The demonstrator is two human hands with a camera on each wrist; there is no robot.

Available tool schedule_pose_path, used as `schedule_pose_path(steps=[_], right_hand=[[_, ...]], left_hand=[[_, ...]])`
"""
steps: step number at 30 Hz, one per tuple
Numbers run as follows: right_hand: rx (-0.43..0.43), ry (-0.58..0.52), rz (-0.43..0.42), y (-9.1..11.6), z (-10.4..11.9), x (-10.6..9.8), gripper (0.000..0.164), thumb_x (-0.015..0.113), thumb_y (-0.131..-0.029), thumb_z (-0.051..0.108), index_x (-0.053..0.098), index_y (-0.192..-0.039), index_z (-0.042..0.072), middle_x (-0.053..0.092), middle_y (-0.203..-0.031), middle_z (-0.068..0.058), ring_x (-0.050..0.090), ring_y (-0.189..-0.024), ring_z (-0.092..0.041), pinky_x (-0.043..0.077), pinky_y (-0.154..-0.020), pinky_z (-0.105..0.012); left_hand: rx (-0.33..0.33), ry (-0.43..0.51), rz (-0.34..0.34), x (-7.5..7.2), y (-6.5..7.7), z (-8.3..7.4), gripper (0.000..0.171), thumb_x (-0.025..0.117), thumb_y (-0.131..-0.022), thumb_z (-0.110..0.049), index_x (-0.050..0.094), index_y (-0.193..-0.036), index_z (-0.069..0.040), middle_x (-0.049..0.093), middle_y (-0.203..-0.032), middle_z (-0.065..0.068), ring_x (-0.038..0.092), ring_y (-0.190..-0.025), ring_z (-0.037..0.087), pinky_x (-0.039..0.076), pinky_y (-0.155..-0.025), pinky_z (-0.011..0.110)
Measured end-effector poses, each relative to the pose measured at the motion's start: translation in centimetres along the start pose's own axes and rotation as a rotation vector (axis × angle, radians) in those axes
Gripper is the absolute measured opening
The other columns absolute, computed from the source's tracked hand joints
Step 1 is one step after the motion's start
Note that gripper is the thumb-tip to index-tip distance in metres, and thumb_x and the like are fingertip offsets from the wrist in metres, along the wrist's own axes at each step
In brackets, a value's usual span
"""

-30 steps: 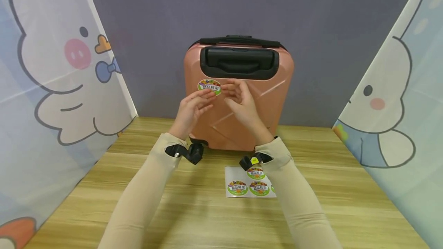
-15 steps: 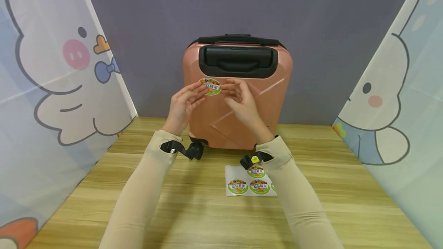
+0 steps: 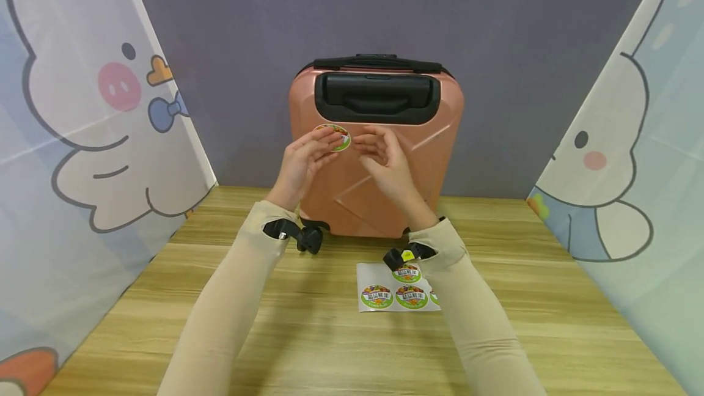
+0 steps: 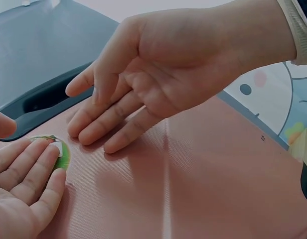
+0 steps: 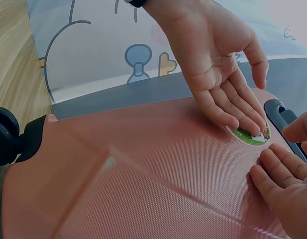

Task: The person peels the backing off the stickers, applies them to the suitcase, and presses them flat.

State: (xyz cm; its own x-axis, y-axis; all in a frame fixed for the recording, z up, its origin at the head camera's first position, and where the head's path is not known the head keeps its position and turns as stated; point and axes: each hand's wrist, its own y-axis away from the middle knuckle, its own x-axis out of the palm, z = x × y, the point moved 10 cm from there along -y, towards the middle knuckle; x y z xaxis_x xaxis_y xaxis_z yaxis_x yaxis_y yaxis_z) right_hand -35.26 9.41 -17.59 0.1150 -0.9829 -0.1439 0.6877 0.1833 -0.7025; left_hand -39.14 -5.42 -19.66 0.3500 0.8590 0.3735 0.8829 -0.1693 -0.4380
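An oval fruit sticker (image 3: 344, 143) with a green lower edge lies flat on the pink suitcase (image 3: 363, 182), below its black handle recess. My left hand (image 3: 302, 164) rests its straight fingertips on the sticker and covers much of it. Beside the sticker's right edge, my right hand (image 3: 389, 167) has its fingers against or very near the shell, with nothing held. The left wrist view shows the right fingers (image 4: 118, 122) extended over the pink surface, just apart from the sticker (image 4: 64, 157). In the right wrist view the left fingers (image 5: 238, 107) lie across the sticker (image 5: 248, 138).
A white sheet (image 3: 374, 271) with several matching stickers lies on the wooden table (image 3: 330, 347), partly under the right forearm. The suitcase stands upright against a grey backdrop (image 3: 231, 78). Cartoon-printed panels (image 3: 66, 139) flank both sides.
My left hand slid left across the sticker, then came back right and now covers more of it. The right hand stays nearly in place. The sticker remains on the suitcase.
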Motion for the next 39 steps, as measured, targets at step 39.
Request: schedule_pose_path(steps=[39], right_hand=[[0.124,0.288,0.228,11.3,-5.5,-4.3,0.035,0.056,-0.088,-0.016,0.054,-0.123,-0.012,0.065,-0.111,-0.026,0.062,-0.105,-0.04,0.052,-0.088,-0.028]], left_hand=[[-0.29,-0.231,0.199,2.1,8.2,14.0,0.037,0.055,-0.099,-0.002,0.053,-0.133,0.014,0.061,-0.128,0.026,0.063,-0.115,0.03,0.052,-0.096,0.043]])
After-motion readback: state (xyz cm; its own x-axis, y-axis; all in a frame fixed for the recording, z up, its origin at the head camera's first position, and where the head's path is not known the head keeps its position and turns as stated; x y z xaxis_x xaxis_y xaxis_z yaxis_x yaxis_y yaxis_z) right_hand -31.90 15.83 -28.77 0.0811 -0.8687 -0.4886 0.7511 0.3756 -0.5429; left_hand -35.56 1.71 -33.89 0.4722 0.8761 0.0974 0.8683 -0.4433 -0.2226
